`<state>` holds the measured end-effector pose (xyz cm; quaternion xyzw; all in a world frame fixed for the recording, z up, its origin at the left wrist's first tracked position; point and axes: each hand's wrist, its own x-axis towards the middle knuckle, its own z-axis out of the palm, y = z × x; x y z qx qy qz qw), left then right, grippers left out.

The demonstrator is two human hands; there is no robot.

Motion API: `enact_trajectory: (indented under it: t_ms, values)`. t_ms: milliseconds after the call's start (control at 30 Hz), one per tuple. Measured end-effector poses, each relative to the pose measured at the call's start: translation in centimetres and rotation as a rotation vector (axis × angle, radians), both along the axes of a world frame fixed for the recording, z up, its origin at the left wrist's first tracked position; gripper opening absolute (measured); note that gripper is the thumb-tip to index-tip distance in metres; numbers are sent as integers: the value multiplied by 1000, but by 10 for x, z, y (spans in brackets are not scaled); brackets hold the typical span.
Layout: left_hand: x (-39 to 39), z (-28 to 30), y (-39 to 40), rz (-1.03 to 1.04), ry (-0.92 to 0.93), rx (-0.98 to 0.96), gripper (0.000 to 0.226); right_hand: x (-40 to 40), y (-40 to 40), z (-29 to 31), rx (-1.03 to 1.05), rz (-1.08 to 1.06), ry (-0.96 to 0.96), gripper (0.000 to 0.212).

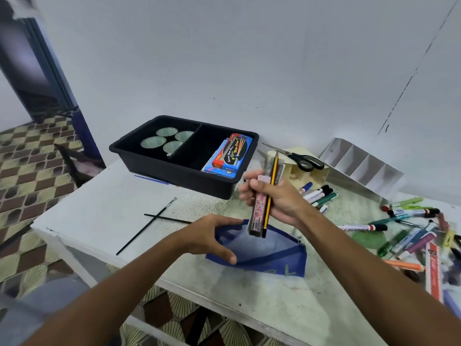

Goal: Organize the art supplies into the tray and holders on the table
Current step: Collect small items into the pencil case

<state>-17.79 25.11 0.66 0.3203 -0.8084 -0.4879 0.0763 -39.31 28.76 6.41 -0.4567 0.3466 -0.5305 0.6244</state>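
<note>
View from above a white, speckled counter (139, 196) set against a pale wall. The right hand (277, 198) is raised over the counter w/ its grip clenched around a bundle of pencils (262, 203): a clear packet of reddish pencils plus a yellow-and-black striped pencil, held near upright, tips pointing up. The bundle's lower end hangs just above a flat blue fabric pencil pouch (269, 253), which lies on the counter near the front edge. The left hand (212, 236) rests on the pouch's left end, fingers curled around its open edge, thumb pressing the near side.

At the back sits a black plastic tray w/ two compartments (174, 168). Its left compartment holds four round pale green cups (153, 142); its right compartment holds a blue-and-red box of colour pencils (227, 156), leaning on the tray's right wall. Two thin black paintbrushes (149, 221) lie crossed on the counter, left of the pouch. Right of the tray: black-handled scissors (301, 159) atop a cream cardboard holder, and a white divided organizer (361, 166) tipped against the wall. A loose pile of markers & pens (404, 226) is scattered across the counter's right side.
</note>
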Motion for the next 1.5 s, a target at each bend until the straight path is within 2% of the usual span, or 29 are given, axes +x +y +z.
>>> enact_trajectory:
  t_ms: [100, 200, 300, 367, 500, 567, 667, 767, 833, 900, 933, 967, 1033, 1100, 1133, 1200, 1267, 1367, 1433, 1500]
  values:
    - [1, 1, 1, -3, 6, 7, 85, 3, 2, -19, 61, 141, 138, 18]
    - [3, 3, 3, -4, 29, 46, 69, -1, 7, -33, 147, 307, 363, 15]
    - [4, 0, 2, -25, 100, 101, 88, -2, 10, -37, 287, 409, 529, 15]
    - [5, -2, 0, -40, 115, 151, 92, -1, 11, -37, 341, 437, 655, 13]
    - [9, -4, -5, -3, 74, 125, 97, 6, 12, -33, 294, 467, 1070, 20]
    - [9, -6, -6, 0, 69, 135, 99, 11, 12, -31, 237, 491, 1270, 13]
    - [10, -5, -7, -11, 71, 179, 96, 16, 12, -31, 179, 502, 1392, 10]
    - [10, -4, -8, -11, 72, 193, 99, 14, 14, -28, 138, 494, 1438, 29]
    - [9, -3, -9, -18, 60, 153, 101, 11, 17, -24, 106, 425, 1346, 42]
    - [8, -3, -10, -39, 72, 147, 95, 9, 22, -21, 24, 293, 1150, 35]
    - [8, -3, -10, -48, 79, 147, 93, 6, 25, -19, -82, 221, 1154, 33]
    - [8, -2, -11, -51, 79, 140, 93, 2, 29, -19, -220, 168, 1257, 38]
    - [7, 0, -12, -48, 61, 114, 95, -9, 38, -24, -430, 166, 1554, 69]
    - [7, 0, -12, -40, 34, 83, 97, -25, 48, -33, -447, 206, 1749, 97]
    - [8, -1, -13, -32, 22, 67, 97, -34, 51, -39, -416, 204, 1784, 103]
    - [8, -5, -13, -10, 10, 19, 93, -52, 56, -53, -351, 107, 1763, 105]
    - [8, -11, -14, 34, 29, -35, 84, -63, 59, -64, -257, -55, 1616, 97]
    - [9, -17, -19, 128, 70, -72, 64, -67, 60, -75, -162, -179, 1274, 66]
    - [12, -18, -23, 174, 49, -146, 57, -60, 58, -83, -114, -224, 1125, 49]
    - [17, -22, -27, 191, 10, -233, 57, -51, 58, -86, -89, -258, 1148, 58]
